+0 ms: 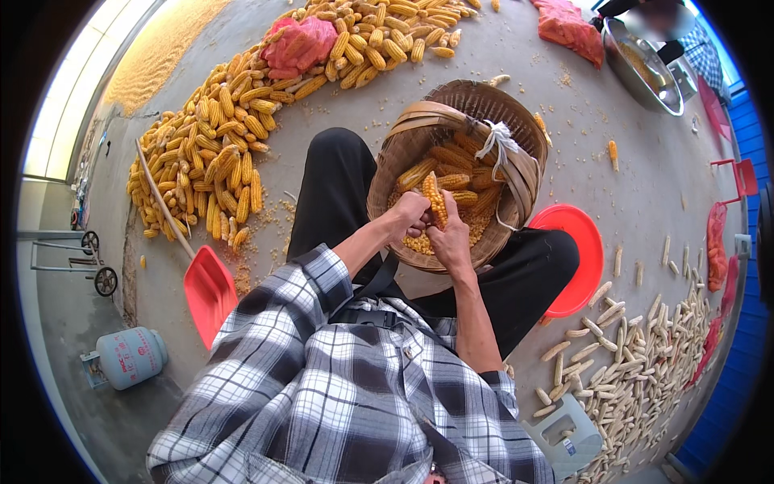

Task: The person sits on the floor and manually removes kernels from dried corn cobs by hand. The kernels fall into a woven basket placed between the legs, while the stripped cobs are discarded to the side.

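An ear of corn (434, 195) stands nearly upright between my two hands, over a woven bamboo basket (381, 175). My right hand (450, 239) grips its lower part, with the thumb along one side. Curled against the other side of the ear is my left hand (410, 213); its fingertips are partly hidden. Several more ears (450, 157) lie inside the basket on a layer of loose kernels (481, 227). A broad handle (417, 121) arches over the basket, with white cord (499, 139) tied around it. The basket sits between my knees.
A heap of corn ears (224, 133) with a red mesh bag (299, 45) lies ahead and left. A red shovel (208, 290) is at left, stripped cobs (641, 363) at right. A red basin (580, 260) touches my right knee. Another person (701, 48) is beside a metal bowl (641, 66).
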`<state>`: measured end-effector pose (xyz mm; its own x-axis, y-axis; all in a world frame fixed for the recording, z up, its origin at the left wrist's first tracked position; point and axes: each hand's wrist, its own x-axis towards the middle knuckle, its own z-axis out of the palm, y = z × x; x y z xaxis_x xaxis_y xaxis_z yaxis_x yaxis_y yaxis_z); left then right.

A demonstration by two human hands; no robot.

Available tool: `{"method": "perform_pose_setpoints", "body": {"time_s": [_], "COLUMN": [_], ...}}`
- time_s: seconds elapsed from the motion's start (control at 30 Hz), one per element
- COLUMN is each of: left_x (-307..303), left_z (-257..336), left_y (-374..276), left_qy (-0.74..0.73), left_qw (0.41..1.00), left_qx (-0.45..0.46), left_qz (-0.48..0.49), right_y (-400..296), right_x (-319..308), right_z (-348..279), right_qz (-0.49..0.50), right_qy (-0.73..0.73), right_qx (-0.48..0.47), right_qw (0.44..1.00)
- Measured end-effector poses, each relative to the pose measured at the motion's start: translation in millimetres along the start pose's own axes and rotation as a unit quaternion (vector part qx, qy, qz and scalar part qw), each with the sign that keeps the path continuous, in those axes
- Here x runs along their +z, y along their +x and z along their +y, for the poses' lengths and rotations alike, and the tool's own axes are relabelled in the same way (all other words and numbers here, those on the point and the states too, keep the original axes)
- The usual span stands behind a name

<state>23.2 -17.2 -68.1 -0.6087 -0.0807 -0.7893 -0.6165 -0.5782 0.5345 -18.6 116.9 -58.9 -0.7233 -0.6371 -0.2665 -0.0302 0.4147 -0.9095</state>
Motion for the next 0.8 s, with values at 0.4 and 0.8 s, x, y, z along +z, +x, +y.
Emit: {"method": "perform_pose_setpoints", "body": {"time_s": [0.4,0.8], "left_x": [8,3], "left_z": [12,5], "left_y": [-13,-9], "left_qy": [0.034,0.005], "left_qw": [0.999,0.998], "left_qx": [0.022,0.053], "left_qz": [-0.018,-0.043], "right_y": [2,3], "right_x": [6,3], "right_z": [19,9], "right_qz": [0.045,0.059], "right_qy": [-0.158,-0.114], "right_qx": [-0.107,-0.07], "right_qw": [0.981,0.989]}}
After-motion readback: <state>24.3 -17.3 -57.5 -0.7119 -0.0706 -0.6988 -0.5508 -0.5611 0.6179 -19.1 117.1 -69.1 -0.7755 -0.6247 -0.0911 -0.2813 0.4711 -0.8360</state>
